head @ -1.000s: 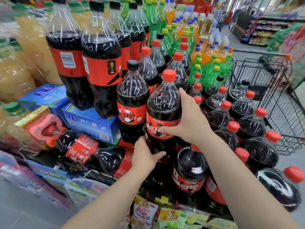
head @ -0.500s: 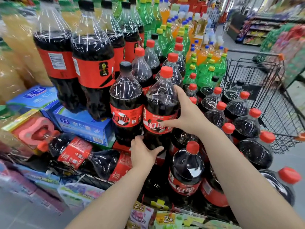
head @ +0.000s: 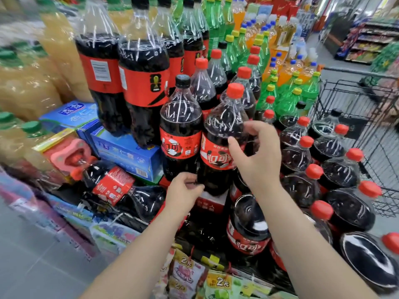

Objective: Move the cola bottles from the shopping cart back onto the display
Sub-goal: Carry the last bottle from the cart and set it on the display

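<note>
cola bottle (head: 224, 137): near-black drink, red cap, red label with black-and-white football | neighbour bottle (head: 180, 130): black cap, same label | boxes (head: 127, 152): blue, white lettering | soda bottles (head: 287, 102): green, yellow caps | cart (head: 354, 85): black wire

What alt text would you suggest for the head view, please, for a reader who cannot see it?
A person's hands flank a red-capped cola bottle standing on a crowded drinks display: right hand at its label, left hand at its base. A wire shopping cart stands to the right.
</note>
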The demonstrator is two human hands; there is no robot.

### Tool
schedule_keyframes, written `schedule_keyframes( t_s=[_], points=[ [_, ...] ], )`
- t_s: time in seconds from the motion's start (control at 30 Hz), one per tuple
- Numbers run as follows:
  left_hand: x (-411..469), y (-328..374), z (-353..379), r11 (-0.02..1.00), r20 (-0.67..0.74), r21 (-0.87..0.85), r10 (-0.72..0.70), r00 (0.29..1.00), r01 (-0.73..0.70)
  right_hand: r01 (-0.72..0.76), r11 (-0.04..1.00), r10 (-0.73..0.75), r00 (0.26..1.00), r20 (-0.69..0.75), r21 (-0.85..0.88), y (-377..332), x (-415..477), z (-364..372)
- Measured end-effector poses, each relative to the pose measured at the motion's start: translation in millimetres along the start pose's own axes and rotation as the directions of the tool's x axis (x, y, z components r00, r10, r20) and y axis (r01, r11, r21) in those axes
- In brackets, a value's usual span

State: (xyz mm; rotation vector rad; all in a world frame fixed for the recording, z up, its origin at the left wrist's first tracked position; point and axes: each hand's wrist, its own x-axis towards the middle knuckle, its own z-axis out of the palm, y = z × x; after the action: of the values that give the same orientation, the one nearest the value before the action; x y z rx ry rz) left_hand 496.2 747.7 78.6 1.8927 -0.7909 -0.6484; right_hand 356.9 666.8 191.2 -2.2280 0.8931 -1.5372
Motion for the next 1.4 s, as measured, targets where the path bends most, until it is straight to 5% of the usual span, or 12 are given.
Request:
schedule_keyframes(
  t_s=[0.2, 0.3, 0.4, 0.6, 0.9, 1.1, 1.4],
  points=[
    [-31, -18, -51, 0.987, -0.424, -0.13, 0.034, 0.905, -0.098, 0.223, 0.951, -0.247, 0.964, 0.096, 0.216, -31, -39, 42],
    [-40, -36, -76, 0.99, -0.483, -0.139, -0.051, 0.874, -0.019, 0.081, 0.961, -0.151, 0.956, 0.253, 0.266, -42, -60, 69],
    [-37, -63, -98, 0.979, -0.493, -0.199, -0.144, 0.858, 0.05, -0.131, 0.976, 0.022, 0.851, 0.524, 0.172, -42, -82, 100],
    [-7, -90, -134, 0.945, -0.232, -0.24, -0.279, 0.932, 0.223, -0.14, 0.976, 0.216, 0.665, 0.715, -0.164, -47, -113, 155],
    [38, -110, -151, 0.92, 0.234, -0.218, -0.275, 0.933, 0.326, -0.232, 0.777, 0.605, 0.529, 0.595, -0.585, -68, -140, 186],
    [33, -103, -149, 0.981, 0.171, -0.125, -0.123, 0.978, 0.145, -0.236, 0.811, 0.555, 0.599, 0.577, -0.535, -70, -130, 171],
    [11, -1, -133, 0.946, 0.222, 0.147, 0.253, 0.942, -0.289, -0.537, 0.777, 0.628, 0.635, 0.45, -0.328, -63, -108, 91]
  ],
)
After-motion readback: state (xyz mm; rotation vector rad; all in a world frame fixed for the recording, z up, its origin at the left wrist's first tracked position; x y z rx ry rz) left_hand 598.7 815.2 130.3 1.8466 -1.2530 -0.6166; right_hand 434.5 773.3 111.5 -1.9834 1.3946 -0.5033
